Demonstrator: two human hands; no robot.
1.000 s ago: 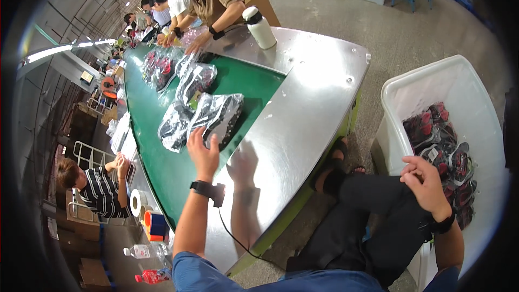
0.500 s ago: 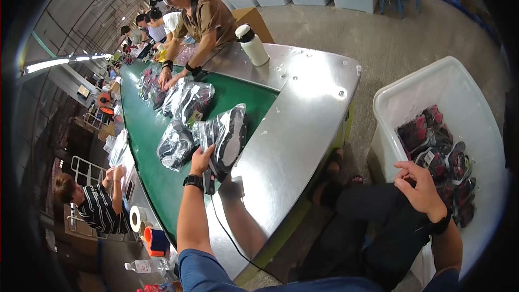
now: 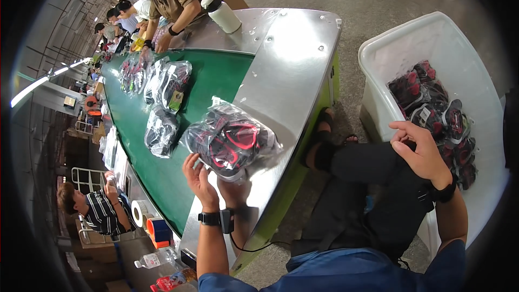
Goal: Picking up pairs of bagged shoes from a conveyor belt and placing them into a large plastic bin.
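A clear plastic bag with a pair of black-and-red shoes [image 3: 232, 141] lies across the edge between the green belt and the metal table end. My left hand [image 3: 201, 184] is at its near left corner, palm up, fingers loosely spread and touching or very close to the plastic. It does not grip the bag. My right hand [image 3: 421, 154] hovers by my knee beside the white bin, fingers loosely bent, with nothing in it. Farther up the belt lie more bagged shoes [image 3: 161, 130], one with a green tag.
The green belt [image 3: 216, 68] runs away to the far left, ending at a metal tabletop [image 3: 294, 70]. A white bottle [image 3: 221, 14] stands on it. At right a white bin [image 3: 378, 38] holds several bagged shoes. A co-worker [image 3: 175, 0] reaches over the belt; tape rolls [image 3: 157, 228] sit at left.
The bagged shoes at my left hand have turned from soles showing to red-trimmed uppers showing, and my left fingers have loosened. My right hand stays by my knee. The view has shifted.
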